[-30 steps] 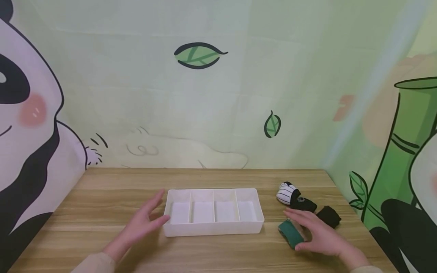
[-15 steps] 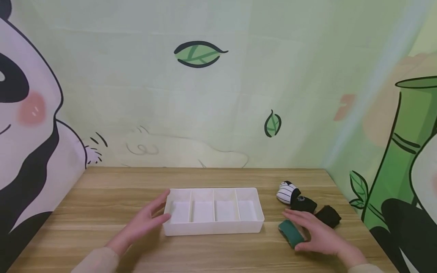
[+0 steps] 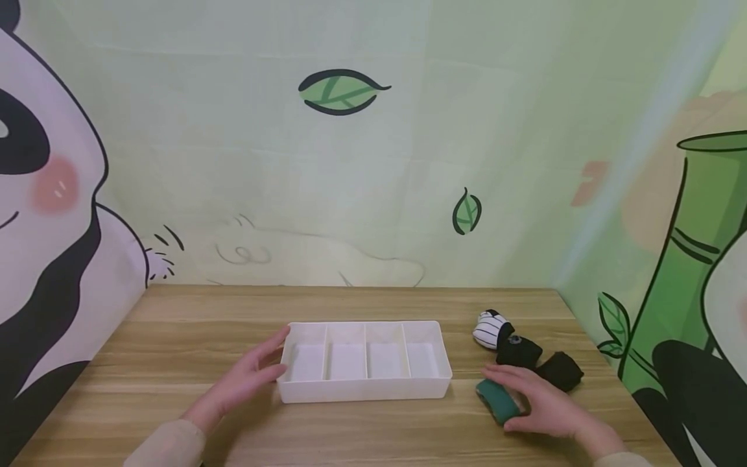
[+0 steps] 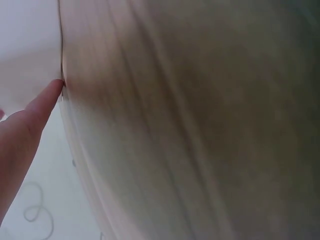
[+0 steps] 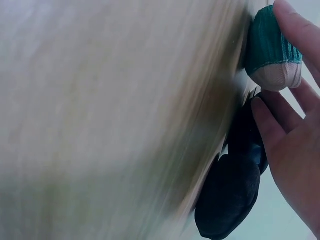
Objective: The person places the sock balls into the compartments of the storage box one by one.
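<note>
In the head view a white divided tray [image 3: 364,389] lies on the table, its several compartments bare. My left hand [image 3: 242,379] is at its left end, fingers extended and thumb by the near corner; in the left wrist view a fingertip [image 4: 56,86] meets the tray's edge. At the right, my right hand [image 3: 545,405] holds a rolled teal sock [image 3: 497,401] between thumb and fingers, low at the table. Its pale toe end shows in the right wrist view. Beyond that hand lie two rolled black socks, one [image 3: 518,351] farther left, another [image 3: 561,371] by the knuckles.
A rolled sock with white-and-black stripes [image 3: 490,329] sits behind the black ones. The wood-grain table [image 3: 350,438] ends at a pale green backdrop [image 3: 233,162] printed with pandas, leaves and bamboo.
The left hand has come in slightly against the tray's left end. My right hand stays around the teal sock with barely any movement; the socks lie as before.
</note>
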A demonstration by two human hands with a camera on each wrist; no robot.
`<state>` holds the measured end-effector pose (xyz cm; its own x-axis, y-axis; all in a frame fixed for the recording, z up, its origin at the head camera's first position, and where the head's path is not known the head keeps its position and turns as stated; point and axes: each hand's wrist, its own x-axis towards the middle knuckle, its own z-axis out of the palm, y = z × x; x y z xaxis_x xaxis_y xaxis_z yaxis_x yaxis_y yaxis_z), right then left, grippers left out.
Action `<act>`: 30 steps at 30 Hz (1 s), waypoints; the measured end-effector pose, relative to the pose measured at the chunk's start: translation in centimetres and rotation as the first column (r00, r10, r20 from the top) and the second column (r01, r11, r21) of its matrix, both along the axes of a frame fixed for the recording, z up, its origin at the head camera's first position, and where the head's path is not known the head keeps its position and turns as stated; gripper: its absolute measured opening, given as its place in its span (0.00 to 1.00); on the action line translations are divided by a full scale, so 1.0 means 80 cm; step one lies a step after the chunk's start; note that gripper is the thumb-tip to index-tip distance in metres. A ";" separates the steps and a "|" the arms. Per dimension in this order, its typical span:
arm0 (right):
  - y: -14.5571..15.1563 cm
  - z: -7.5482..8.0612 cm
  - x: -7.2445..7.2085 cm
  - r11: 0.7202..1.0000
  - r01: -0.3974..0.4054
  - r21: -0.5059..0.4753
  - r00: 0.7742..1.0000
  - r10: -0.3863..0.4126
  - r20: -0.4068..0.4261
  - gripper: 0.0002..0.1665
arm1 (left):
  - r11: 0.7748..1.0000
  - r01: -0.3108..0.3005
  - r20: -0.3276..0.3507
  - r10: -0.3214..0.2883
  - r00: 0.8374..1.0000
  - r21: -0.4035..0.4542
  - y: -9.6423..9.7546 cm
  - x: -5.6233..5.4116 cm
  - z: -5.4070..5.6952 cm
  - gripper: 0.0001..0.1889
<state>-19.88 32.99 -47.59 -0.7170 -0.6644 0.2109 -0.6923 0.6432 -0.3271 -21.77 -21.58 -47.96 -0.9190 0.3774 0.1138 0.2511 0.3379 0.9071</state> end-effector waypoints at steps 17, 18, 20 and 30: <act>-0.001 -0.004 -0.001 0.998 0.051 -0.020 0.990 -0.048 0.134 0.39 | 1.000 0.000 0.036 0.000 0.999 -0.003 -0.005 -0.006 -0.006 0.38; -0.002 -0.004 0.000 0.998 0.060 -0.021 0.989 -0.056 0.136 0.39 | 1.000 0.001 0.036 -0.001 0.999 -0.002 -0.005 -0.006 -0.007 0.38; -0.004 -0.003 0.000 0.997 0.066 -0.028 0.989 -0.062 0.136 0.38 | 1.000 0.002 0.036 -0.002 0.999 0.000 -0.004 -0.006 -0.007 0.38; -0.018 -0.004 0.001 0.991 0.090 -0.096 0.986 -0.075 0.150 0.36 | 1.000 -0.012 0.042 0.013 0.999 -0.005 -0.004 -0.005 -0.006 0.37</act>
<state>-19.82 31.53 -47.89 -0.7963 -0.5824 0.1634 -0.5785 0.6541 -0.4874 -22.20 -21.88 -48.44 -0.9276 0.3662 0.0733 0.2086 0.3453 0.9150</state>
